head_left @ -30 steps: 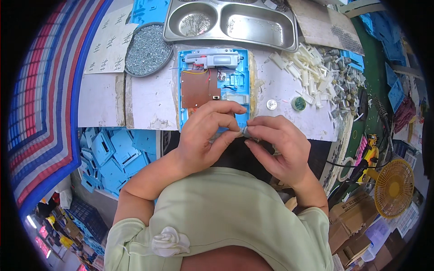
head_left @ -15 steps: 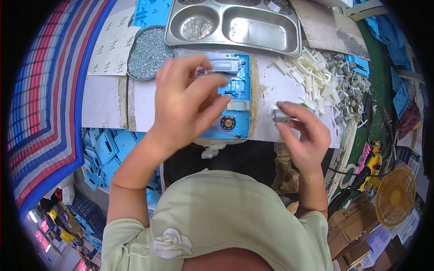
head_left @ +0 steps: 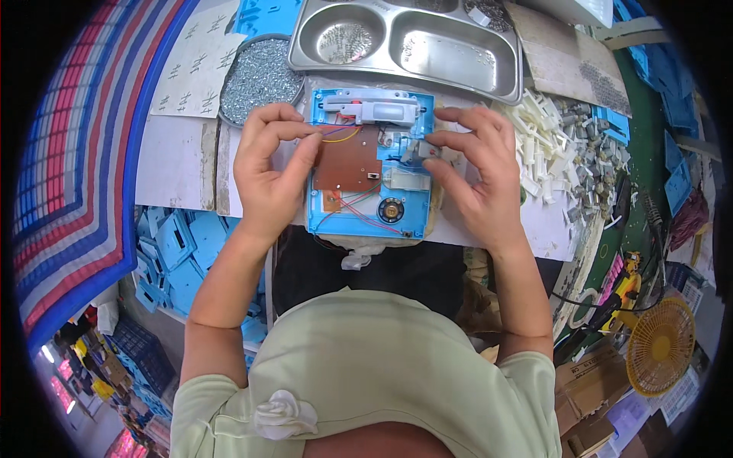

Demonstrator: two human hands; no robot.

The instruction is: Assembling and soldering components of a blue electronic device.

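A light-blue plastic housing [head_left: 418, 221] lies open in front of me. It holds a brown circuit board [head_left: 345, 162], a round black speaker [head_left: 391, 210], a white-grey plastic part [head_left: 391, 112] along its far side and thin coloured wires. At its right edge, my right hand [head_left: 482, 164] pinches a small grey motor [head_left: 429, 150] over the housing. My left hand [head_left: 273, 164] is at the left edge, thumb and index fingertip together beside the blue and yellow wires [head_left: 341, 137]; what lies between them cannot be made out.
A steel compartment tray [head_left: 456, 84] and a round dish of small screws [head_left: 259, 80] stand at the back. White plastic parts [head_left: 533, 130] and small grey motors [head_left: 588, 164] are heaped at right. Blue housings [head_left: 183, 256] pile at lower left; a yellow fan [head_left: 660, 347] stands lower right.
My left hand has drawn back from over the housing to its left edge, uncovering the circuit board. My right hand has carried the motor left and away from me, onto the housing.
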